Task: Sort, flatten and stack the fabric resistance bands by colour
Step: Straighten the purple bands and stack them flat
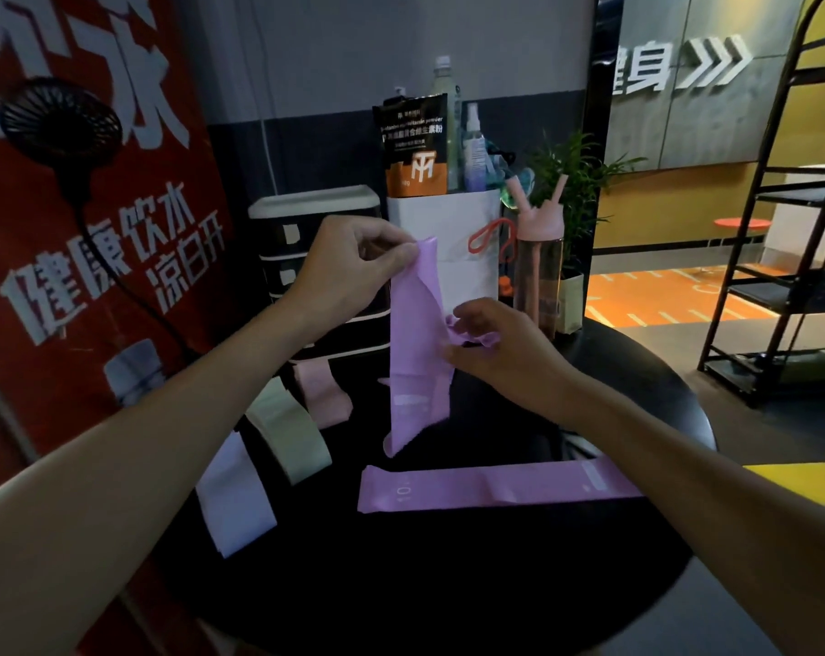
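Purple fabric resistance band (413, 352) held upright above the round black desk (448, 584) by both hands.

Its upper end is pinched between the thumb and fingers of the left hand (349, 267), while a bunched fold at its right edge is gripped by the curled fingers of the right hand (495, 352). Its twisted lower end hangs close to the desk, and whether it touches cannot be told. Five bands are counted in all: two purple, one pale lilac, one sage green, one pink. The second purple band (472, 487) is laid flat and crosswise on the desk, nearest the person. The pale lilac band (233, 504), the sage green band (285, 433) and the pink band (323, 395) are spread singly along the left side, close together. One white paper bag (453, 220) and one pink drinking bottle (538, 258) are stood at the far edge.
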### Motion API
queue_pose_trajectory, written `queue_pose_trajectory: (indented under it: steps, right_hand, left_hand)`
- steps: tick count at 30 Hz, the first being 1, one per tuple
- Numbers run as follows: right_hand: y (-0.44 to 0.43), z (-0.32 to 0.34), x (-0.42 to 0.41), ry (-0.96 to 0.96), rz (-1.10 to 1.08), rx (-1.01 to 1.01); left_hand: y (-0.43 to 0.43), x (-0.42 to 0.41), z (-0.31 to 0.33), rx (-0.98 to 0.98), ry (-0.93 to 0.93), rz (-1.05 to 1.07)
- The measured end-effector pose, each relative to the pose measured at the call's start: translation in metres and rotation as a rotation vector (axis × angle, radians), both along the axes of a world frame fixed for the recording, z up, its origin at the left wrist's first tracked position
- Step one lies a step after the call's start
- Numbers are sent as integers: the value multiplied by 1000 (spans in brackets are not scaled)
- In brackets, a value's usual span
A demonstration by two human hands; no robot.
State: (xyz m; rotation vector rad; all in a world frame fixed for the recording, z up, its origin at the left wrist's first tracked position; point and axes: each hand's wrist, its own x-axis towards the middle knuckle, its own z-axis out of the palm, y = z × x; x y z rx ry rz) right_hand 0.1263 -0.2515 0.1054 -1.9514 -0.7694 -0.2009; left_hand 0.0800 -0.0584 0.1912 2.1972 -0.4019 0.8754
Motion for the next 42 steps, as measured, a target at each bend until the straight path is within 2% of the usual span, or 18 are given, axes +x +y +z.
queue_pose_trajectory:
  steps: [5, 8, 13, 18, 21, 25, 28, 31, 33, 38, 42]
  right_hand:
    - [8, 2, -7, -73, -9, 3]
    - [4, 6, -10, -79, -30, -8]
    - [-10, 9, -10, 86, -8, 123]
    - [-23, 9, -7, 352, 68, 313]
    - [-26, 13, -9, 450, 148, 394]
    - [-21, 22, -12, 533, 232, 460]
    - [-14, 28, -14, 522, 215, 456]
    - [-11, 31, -15, 526, 234, 439]
    - [-11, 33, -16, 536, 251, 450]
    - [-8, 34, -19, 528, 267, 461]
    - [-9, 36, -21, 539, 271, 459]
  left_hand:
    - [1, -9, 5, -68, 17, -6]
    - [9, -10, 1, -176, 74, -8]
    - [22, -6, -16, -327, 175, 44]
    - [25, -3, -31, -408, 301, 49]
    - [26, 1, -41, -330, 356, 102]
    - [20, -1, -52, -106, 351, 148]
    - [5, -16, -51, -104, 257, -8]
    - [-2, -27, -55, -91, 248, -202]
    - [-4, -29, -58, -33, 237, -207]
    - [-6, -23, -61, 63, 52, -117]
    - [-6, -21, -62, 216, -84, -108]
